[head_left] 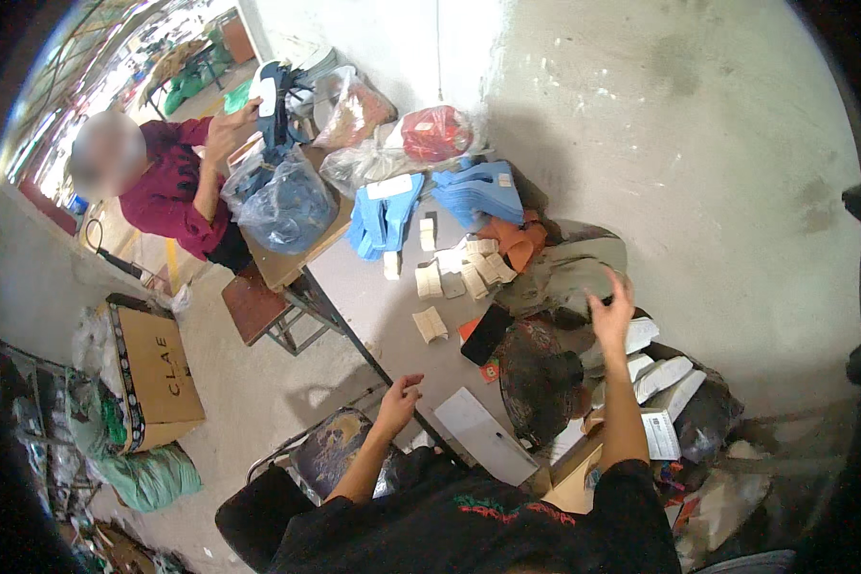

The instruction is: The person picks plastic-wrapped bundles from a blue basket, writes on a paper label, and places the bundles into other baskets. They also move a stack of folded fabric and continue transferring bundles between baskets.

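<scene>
Both hands appear empty: the left hand (397,409), fingers loosely curled, hangs by the near edge of the table; the right hand (614,316), thumb and fingers parted, stands over grey-green cloth, contact uncertain. Largest item, the grey table (364,316), carries the rest. Grey-green cloth (560,275) lies heaped at its right side, beside orange pieces (515,239); judged by its folds, it is soft, limp and unlikely to break, best gathered by a thick fold with the whole hand. Next, a white sheet (483,435) lies flat between the hands; probably light and bendable, it suits an edge pinch. Smallest, a black phone (487,335), presumably rigid and slick, favours a grip across its long sides.
</scene>
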Demonstrator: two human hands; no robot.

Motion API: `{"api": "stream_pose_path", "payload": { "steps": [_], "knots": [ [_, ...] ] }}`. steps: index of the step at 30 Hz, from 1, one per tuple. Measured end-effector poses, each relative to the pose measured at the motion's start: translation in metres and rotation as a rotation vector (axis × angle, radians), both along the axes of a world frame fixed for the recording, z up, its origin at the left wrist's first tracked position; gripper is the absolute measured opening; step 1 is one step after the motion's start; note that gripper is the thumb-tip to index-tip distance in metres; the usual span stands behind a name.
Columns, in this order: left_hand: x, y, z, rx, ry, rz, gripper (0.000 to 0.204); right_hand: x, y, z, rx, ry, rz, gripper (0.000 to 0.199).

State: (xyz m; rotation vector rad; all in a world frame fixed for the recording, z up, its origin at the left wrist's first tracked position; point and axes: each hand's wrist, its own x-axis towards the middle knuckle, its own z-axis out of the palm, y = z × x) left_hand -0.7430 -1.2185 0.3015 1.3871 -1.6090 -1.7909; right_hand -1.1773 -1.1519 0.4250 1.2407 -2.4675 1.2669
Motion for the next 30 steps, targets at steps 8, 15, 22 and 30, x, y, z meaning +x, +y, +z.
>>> {"api": "stream_pose_path", "payload": {
  "steps": [8, 15, 22, 30],
  "knots": [
    [-0.077, -0.043, 0.127, 0.166, 0.628, 0.030, 0.059, 0.064, -0.007, 0.135, -0.168, 0.022, 0.244, 0.062],
    [-0.087, -0.077, 0.167, 0.495, 1.631, 0.157, 0.072, 0.097, -0.019, 0.175, 0.025, 0.044, 0.992, 0.064],
    [0.032, -0.050, 0.102, -0.039, 1.183, 0.306, 0.049, 0.026, 0.004, 0.028, 0.780, 0.288, -0.012, 0.087],
    [0.045, 0.007, 0.072, 0.313, 1.464, 0.351, 0.029, -0.035, 0.012, -0.065, 0.182, 0.069, 0.078, 0.078]
  ]
}}
